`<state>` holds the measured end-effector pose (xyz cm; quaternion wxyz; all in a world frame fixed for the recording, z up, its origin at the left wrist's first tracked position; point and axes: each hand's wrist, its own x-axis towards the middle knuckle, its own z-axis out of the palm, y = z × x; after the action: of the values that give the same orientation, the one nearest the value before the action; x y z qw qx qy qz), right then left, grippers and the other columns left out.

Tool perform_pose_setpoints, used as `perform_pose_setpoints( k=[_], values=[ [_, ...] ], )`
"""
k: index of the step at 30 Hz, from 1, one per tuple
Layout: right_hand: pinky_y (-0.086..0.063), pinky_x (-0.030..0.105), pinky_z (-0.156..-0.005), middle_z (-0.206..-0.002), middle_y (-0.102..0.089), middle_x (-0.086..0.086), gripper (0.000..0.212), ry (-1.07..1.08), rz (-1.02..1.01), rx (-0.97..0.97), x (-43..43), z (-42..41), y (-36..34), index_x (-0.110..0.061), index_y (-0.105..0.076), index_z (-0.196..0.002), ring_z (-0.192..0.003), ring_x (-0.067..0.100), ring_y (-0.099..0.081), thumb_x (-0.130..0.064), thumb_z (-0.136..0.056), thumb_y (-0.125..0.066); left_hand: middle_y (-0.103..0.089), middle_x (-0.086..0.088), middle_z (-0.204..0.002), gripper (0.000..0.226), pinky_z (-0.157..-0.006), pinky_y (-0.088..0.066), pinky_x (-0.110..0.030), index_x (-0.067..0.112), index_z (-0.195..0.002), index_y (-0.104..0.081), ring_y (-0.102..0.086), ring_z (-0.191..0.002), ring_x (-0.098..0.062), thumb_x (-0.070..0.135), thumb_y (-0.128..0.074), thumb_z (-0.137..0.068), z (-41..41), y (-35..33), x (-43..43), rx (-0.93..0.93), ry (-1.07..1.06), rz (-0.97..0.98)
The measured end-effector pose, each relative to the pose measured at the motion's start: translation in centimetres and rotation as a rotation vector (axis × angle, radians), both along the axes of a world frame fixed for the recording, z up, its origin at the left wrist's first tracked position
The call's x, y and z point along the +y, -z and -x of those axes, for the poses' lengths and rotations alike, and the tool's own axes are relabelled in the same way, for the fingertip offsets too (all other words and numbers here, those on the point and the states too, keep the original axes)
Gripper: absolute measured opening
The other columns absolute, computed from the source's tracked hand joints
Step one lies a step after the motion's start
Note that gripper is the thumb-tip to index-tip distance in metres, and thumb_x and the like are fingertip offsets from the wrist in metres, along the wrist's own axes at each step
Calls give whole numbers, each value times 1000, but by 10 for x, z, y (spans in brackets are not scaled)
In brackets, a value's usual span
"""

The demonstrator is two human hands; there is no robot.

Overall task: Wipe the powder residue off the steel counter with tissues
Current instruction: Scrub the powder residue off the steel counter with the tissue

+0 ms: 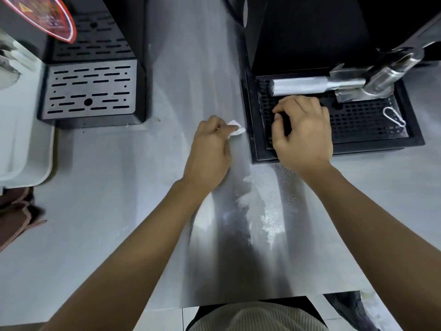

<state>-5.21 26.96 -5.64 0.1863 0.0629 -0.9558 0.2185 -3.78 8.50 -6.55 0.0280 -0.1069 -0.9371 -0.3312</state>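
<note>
My left hand [211, 144] presses a small white tissue [236, 129] onto the steel counter [107, 187], right beside the left edge of a black drip tray [415, 139]. My right hand [303, 132] grips the front left corner of that tray's perforated grate, fingers curled over it. White powder residue [248, 201] streaks the counter in front of the tray, between my two forearms.
A black machine with a slotted steel drip plate [91, 88] stands at the back left. A steel spout [317, 86] and a metal clip [393, 115] lie over the right tray. A white plastic tray [23, 151] and brown cloth [16, 216] sit at the left edge.
</note>
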Motion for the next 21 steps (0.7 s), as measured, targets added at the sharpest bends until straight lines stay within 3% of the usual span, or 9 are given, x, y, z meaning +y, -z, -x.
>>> perform_pose_setpoints(
  k=[2,5,9,12,15,17,19,21],
  values=[
    [-36,33,-85,-99,-65,1,19,-1,-1,4,0,0,0,-11,-66,-98,-94,23,-53,-16,-89,-51,-57,-11,-94,41,-81,-46,-34,5,-112,-67,-50,-86,-28,-8,-43,-82,-14,3,7,38,64,27],
    [-35,33,-84,-98,-65,1,18,2,-1,10,0,0,-1,-10,-66,-97,-93,24,-53,-16,-89,-52,-57,-9,-96,43,-79,-45,-31,4,-110,-67,-47,-86,-23,7,-36,-81,-51,7,8,59,88,9],
    [-35,33,-83,-99,-66,2,18,8,-6,14,0,0,-1,-10,-66,-97,-93,24,-53,-16,-89,-52,-58,-5,-98,42,-82,-42,-28,7,-112,-68,-48,-89,-19,-1,-39,-81,-92,2,18,-41,134,-41],
    [-33,31,-83,-99,-65,2,18,9,-7,16,-1,0,0,-10,-67,-97,-93,24,-53,-16,-89,-52,-59,0,-101,38,-89,-43,-17,13,-109,-71,-57,-94,-11,-9,-52,-85,-81,-7,5,-153,-73,-257],
    [-35,33,-83,-97,-65,2,17,8,-9,14,-1,0,-1,-10,-66,-96,-93,24,-53,-16,-89,-52,-56,5,-97,35,-85,-38,-4,13,-110,-71,-56,-88,6,-7,-53,-86,-64,-14,-22,-46,-339,-251],
    [-36,35,-84,-97,-65,2,18,5,-2,11,-1,0,-1,-10,-66,-96,-93,24,-54,-17,-89,-51,-54,4,-96,37,-86,-43,-11,11,-111,-70,-57,-88,-3,-8,-52,-85,-63,-12,-24,-18,-330,-151],
    [-36,35,-84,-97,-65,2,17,2,9,10,0,0,-1,-10,-66,-96,-93,25,-54,-17,-89,-51,-57,-3,-95,34,-84,-49,-29,6,-109,-70,-58,-88,-20,-4,-49,-84,-70,-5,-11,2,-254,-47],
    [-36,35,-84,-97,-65,2,17,-6,10,8,0,-1,-1,-10,-66,-95,-93,25,-54,-17,-89,-52,-59,-8,-93,35,-78,-50,-36,2,-107,-70,-57,-85,-25,6,-43,-85,-84,0,12,6,-194,-3]
  ],
)
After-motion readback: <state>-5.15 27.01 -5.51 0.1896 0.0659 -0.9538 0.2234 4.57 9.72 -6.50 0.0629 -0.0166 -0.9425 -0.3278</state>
